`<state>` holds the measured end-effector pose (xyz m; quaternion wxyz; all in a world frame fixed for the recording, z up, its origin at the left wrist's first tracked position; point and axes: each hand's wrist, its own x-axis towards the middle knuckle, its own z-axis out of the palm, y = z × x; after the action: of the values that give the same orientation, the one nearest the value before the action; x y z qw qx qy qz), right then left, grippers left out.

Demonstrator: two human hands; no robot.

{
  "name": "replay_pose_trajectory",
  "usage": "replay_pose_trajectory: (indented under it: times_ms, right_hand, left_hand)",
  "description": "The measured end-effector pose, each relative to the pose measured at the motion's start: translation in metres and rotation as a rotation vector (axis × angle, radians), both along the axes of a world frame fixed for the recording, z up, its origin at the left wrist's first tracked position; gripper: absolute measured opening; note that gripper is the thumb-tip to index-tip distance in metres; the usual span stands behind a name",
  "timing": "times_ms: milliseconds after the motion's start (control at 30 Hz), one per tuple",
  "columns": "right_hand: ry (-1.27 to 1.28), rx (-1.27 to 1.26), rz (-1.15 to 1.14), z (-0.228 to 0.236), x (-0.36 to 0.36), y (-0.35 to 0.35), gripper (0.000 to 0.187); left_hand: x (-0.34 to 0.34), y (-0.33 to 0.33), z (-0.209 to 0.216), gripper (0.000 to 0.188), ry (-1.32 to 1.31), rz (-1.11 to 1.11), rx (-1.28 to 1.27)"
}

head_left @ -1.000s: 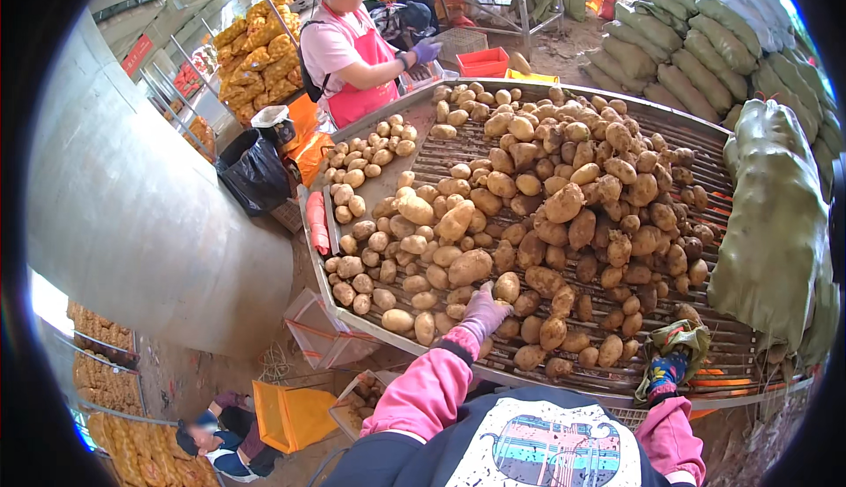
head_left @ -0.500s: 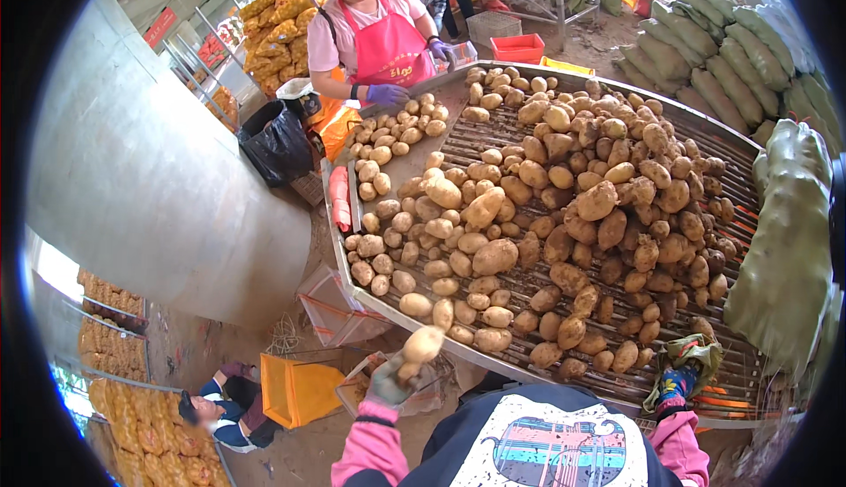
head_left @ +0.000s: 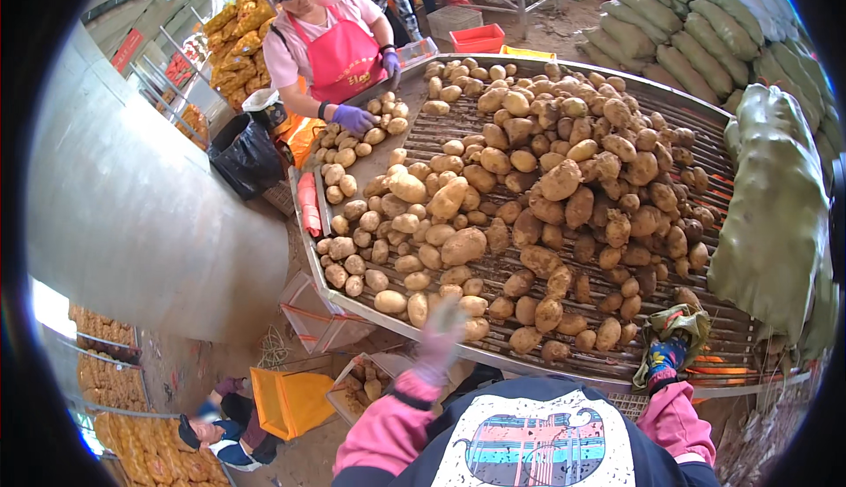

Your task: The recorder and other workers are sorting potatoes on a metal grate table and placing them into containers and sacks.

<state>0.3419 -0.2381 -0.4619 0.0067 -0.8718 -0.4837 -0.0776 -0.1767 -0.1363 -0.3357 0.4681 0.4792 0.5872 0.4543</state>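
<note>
Right now, an open left hand [head_left: 441, 333] at the edge of a wide spread of potatoes [head_left: 564, 178]

At far left, a thick pale pillar [head_left: 159, 196] rises, with stacked yellow net sacks [head_left: 159, 447] below it. Near these sits a person in a dark cap [head_left: 190, 432], beside an orange crate [head_left: 291, 403]. Next come a black bag [head_left: 249, 159] and a rolled red cloth [head_left: 309, 203] lying along the rim of the slatted tabletop [head_left: 727, 333]. Behind that corner, a co-worker in a pink apron [head_left: 348, 59] rests one purple-gloved hand [head_left: 354, 118] on a cluster of smaller potatoes.

Moving right, the person's own left hand is blurred over the near rim, its grip loose and fingers stretched toward the potatoes just beside it; whether they touch, I cannot tell. The potatoes cover the left and middle of the tabletop, heaped highest right of centre, many brown with soil.

Further right, the right hand [head_left: 668, 355], in a blue floral covering, is at the near edge among folds of crumpled green cloth [head_left: 686, 323]; the cloth hides the fingers, so its grip cannot be told. At far right, a large green sack [head_left: 767, 223] stands against the tabletop.
</note>
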Motion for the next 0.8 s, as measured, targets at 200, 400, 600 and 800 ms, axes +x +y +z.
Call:
replay_pose_trajectory:
  times_ms: [200,400,600,800]
  right_hand:
    - [0.008,-0.014,-0.08,0.002,-0.01,-0.001,0.045]
    - [0.03,-0.029,-0.156,0.002,-0.015,-0.011,0.044]
    - [0.064,-0.042,-0.189,0.007,-0.022,-0.006,0.044]
    - [0.077,-0.039,-0.198,0.006,-0.022,0.0,0.044]
  left_hand:
    - [0.159,0.073,0.003,0.086,0.645,-0.476,-0.32]
    - [0.143,0.094,-0.016,0.042,-0.096,-0.484,-0.701]
    - [0.129,0.112,0.002,0.044,-0.622,-0.583,-0.64]
    - [0.226,0.1,0.017,0.074,0.914,-1.002,-0.164]
